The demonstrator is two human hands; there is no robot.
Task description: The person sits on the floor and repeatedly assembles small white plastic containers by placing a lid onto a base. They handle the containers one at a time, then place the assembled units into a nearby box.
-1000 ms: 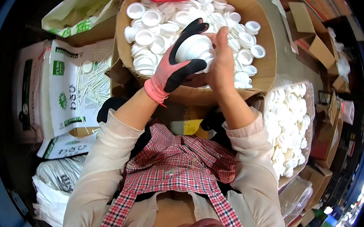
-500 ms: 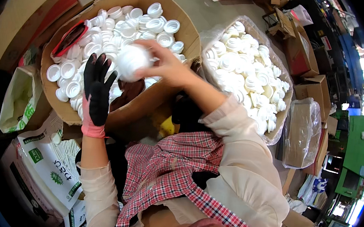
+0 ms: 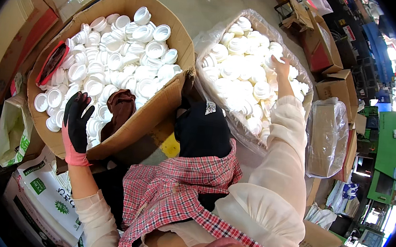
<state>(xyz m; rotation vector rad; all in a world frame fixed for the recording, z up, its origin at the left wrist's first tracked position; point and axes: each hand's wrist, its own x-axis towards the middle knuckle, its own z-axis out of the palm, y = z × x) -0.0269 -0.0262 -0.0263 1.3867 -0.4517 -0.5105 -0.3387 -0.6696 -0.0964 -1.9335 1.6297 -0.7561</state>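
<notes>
My right hand, bare, reaches into the plastic-lined box on the right. Its fingers are round a white ribbed plastic piece at the top of the heap; glare blurs the edges. Piled in that box are white ribbed round pieces. My left hand wears a black and pink glove and is open, fingers up, at the near rim of the large round-cornered cardboard box. White plastic cups with wide rims fill that box. Nothing shows in the left hand.
A brown cloth and a red-edged dark pouch lie in the left box. White sacks stand at the lower left. A plastic-wrapped carton and other cardboard boxes stand to the right, with green machinery beyond.
My right hand has moved from over the left box, where it held a white piece, to the right box. The left hand has shifted slightly left and down. The view has shifted too.
</notes>
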